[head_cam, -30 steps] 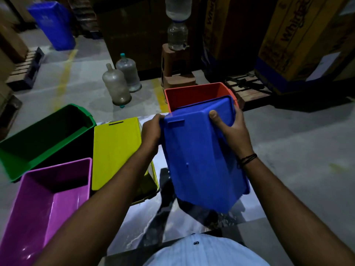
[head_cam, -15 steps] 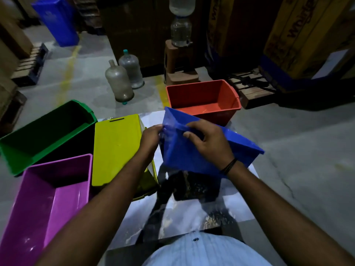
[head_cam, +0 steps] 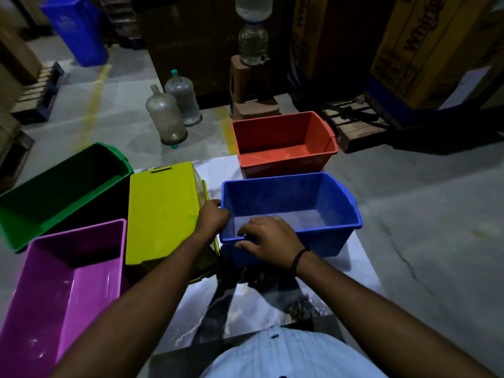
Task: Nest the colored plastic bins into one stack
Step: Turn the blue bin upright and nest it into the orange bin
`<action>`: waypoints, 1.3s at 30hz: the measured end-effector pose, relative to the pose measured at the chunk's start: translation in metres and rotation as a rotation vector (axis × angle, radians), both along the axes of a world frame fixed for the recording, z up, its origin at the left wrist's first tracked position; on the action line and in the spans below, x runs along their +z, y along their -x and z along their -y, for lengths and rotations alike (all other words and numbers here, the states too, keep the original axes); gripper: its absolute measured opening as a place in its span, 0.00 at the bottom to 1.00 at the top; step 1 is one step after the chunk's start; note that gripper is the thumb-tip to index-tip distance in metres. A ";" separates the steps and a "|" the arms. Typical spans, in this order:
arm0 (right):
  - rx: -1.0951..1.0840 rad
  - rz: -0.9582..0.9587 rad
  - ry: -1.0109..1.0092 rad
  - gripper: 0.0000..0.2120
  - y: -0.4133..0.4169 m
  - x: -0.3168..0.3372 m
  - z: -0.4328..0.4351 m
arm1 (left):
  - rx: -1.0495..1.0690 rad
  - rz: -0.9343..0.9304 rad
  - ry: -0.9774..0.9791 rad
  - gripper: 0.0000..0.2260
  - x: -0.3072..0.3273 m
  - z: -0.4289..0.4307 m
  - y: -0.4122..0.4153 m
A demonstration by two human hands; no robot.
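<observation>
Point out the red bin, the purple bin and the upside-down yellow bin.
red bin (head_cam: 283, 137): head view, inner back wall.
purple bin (head_cam: 90, 285): head view, inner floor.
yellow bin (head_cam: 161, 211): head view, upturned bottom.

Dim light falls on a grey concrete floor (head_cam: 409, 203) marked with a yellow painted line (head_cam: 94, 105). Two empty water jugs (head_cam: 166, 118) stand near tall cardboard cartons (head_cam: 425, 50), wooden pallets (head_cam: 351, 124) and a blue trash bin (head_cam: 76, 28).

Dim warehouse light, corners falling into black. Glare is showing on the purple bin (head_cam: 90, 282) wall. Wide-angle bending at edges; slight softness throughout, background boxes (head_cam: 425, 50) murky.
</observation>
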State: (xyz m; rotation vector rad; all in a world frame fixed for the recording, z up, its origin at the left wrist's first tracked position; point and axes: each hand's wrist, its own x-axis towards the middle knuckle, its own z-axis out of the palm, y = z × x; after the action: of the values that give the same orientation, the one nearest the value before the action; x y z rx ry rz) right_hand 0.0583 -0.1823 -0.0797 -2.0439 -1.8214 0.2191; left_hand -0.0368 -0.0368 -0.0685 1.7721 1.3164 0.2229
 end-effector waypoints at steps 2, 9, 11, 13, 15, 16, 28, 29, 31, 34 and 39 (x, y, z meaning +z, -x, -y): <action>-0.097 -0.068 -0.060 0.18 -0.009 0.004 0.007 | 0.011 -0.006 -0.012 0.12 -0.005 -0.001 -0.001; -0.823 0.159 -0.175 0.18 -0.088 0.028 0.036 | 0.056 0.043 0.079 0.18 -0.017 -0.023 0.006; -1.001 -0.017 -0.032 0.27 -0.108 0.036 0.046 | 0.099 0.098 0.139 0.13 -0.035 -0.036 0.011; -0.963 -0.290 -0.040 0.29 -0.121 0.045 0.051 | 0.156 0.133 0.210 0.11 -0.046 -0.046 0.014; -0.837 -0.404 -0.164 0.25 -0.120 0.055 0.054 | 0.200 0.151 0.277 0.11 -0.038 -0.043 0.013; -0.790 -0.398 -0.223 0.24 -0.116 0.061 0.054 | 0.219 0.164 0.304 0.10 -0.031 -0.039 0.012; -0.488 0.013 -0.603 0.31 -0.045 0.131 0.049 | 0.321 0.367 0.632 0.18 -0.018 -0.035 0.011; -0.479 0.013 -0.612 0.31 -0.044 0.132 0.049 | 0.310 0.374 0.650 0.19 -0.016 -0.034 0.011; -0.488 -0.007 -0.629 0.30 -0.045 0.133 0.047 | 0.307 0.422 0.687 0.19 -0.010 -0.030 0.012; -0.571 -0.118 -0.659 0.28 -0.063 0.129 0.046 | 0.308 0.549 0.746 0.17 0.008 -0.027 0.013; -0.687 -0.291 -0.775 0.24 -0.104 0.127 0.057 | 0.207 0.799 0.762 0.19 0.052 -0.040 0.013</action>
State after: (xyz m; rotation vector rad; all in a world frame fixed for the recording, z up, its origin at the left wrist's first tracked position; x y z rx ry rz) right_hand 0.1627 -0.2395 0.0472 -1.7867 -0.7591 -0.3211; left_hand -0.0502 0.0034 -0.0162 0.7607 0.8151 0.4219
